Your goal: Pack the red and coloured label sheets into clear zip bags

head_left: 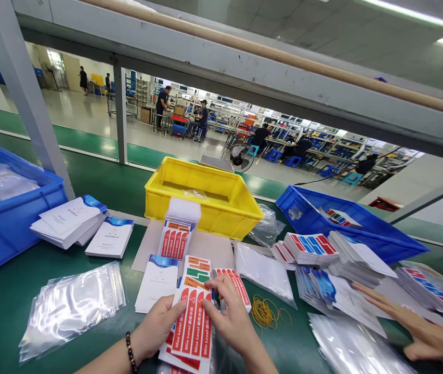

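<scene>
Between my two hands is a stack of sticker sheets [192, 324], the top one printed with red level labels. My left hand [157, 324] grips its left edge with the thumb on top. On the right side, my right hand [227, 311] has its thumb and fingers on the same sheets. Orange and green sheets [198, 270] show just beyond the red one. Left of them lies a pile of white and blue booklets [157, 285]. More red sticker sheets [237, 285] rest right of my right hand, beside yellow rubber bands [264, 311].
A yellow bin [206, 208] stands ahead, with blue bins at left [14, 223] and right [346, 223]. Clear plastic bags [75, 306] lie at left. At right, another person's hand [412, 324] reaches over booklets [346, 296]. A metal frame post [30, 93] rises at left.
</scene>
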The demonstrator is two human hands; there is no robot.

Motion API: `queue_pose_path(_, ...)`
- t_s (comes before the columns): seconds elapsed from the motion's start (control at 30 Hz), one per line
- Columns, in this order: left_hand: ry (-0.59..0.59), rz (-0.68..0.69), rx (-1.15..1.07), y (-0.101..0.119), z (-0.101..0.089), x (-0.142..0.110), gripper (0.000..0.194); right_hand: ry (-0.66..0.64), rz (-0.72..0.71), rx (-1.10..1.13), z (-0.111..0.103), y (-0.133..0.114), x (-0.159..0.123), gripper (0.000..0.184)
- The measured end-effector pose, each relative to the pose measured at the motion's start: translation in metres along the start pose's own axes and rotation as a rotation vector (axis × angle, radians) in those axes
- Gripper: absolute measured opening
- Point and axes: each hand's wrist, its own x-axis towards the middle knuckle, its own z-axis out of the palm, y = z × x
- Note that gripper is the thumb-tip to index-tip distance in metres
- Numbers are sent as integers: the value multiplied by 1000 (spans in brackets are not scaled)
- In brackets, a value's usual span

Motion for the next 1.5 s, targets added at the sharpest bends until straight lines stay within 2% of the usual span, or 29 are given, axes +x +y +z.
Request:
queue_pose_path(0.1, -31, -5, 9, 0, 0, -1, 37, -74, 71, 47, -5, 2, 0, 16)
queue_pose_path(0.27, 10, -39, 15, 3, 1, 0, 39, -2, 33, 31, -6, 2, -3, 31)
queue_pose_path(0.37, 0, -30, 9, 1, 0, 0, 37, -41, 13, 56, -7, -1, -2, 21)
queue_pose_path(0.57, -69, -6, 2, -1, -3, 1, 36, -112, 95, 189, -5, -1, 0, 9)
queue_pose_path(0.77, -75, 18, 4, 0, -1, 1, 38, 57, 101, 290, 5, 3, 0, 23)
queue_pose_path(0.87, -88, 30, 2, -2, -1, 1, 36, 84, 126, 324, 8, 3, 0, 23)
queue_pose_path(0.93, -82, 35, 17, -3, -2, 1, 36, 64, 186, 423, 9, 3, 0, 19)
queue_pose_path(1.03, -77, 19, 63, -1, -2, 1, 37, -74, 319, 719, 7, 4, -1, 36)
queue_pose_path(1.1, -89, 32, 151, 4, -3, 0, 38, -137, 377, 848, 4, 8, 0, 34)
queue_pose_path(1.17, -40, 73, 386, 10, -5, 0, 35, -38, 419, 889, -2, 15, 3, 31)
queue_pose_path(1.27, 90, 116, 781, 19, -11, -1, 15, 301, 472, 959, -10, 25, 8, 36)
queue_pose_path(1.33, 73, 130, 887, 23, -12, -2, 7, 456, 483, 1004, -13, 28, 12, 40)
queue_pose_path(1.4, -21, 153, 903, 25, -12, -4, 11, 466, 482, 1022, -11, 28, 13, 40)
queue_pose_path(1.5, -110, 187, 914, 29, -8, -6, 13, 344, 484, 989, -6, 25, 12, 37)
